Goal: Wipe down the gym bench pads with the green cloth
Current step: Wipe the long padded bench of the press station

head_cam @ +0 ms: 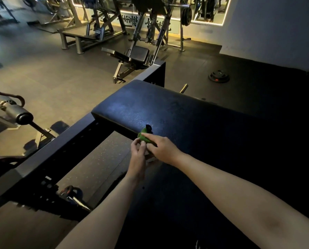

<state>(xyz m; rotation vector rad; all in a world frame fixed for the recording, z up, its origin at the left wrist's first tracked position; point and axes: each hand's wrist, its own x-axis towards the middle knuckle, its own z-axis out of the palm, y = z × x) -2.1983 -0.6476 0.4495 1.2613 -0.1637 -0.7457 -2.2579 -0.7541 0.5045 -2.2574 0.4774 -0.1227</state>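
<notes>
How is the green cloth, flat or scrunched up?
Scrunched up: the green cloth is a small wad between left hand and right hand.

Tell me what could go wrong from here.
The cloth is bunched small between the left hand and right hand, so a wipe may cover little of the pad. It sits at the pad's edge above bare floor and could drop there. Dim light may hide missed patches.
</notes>
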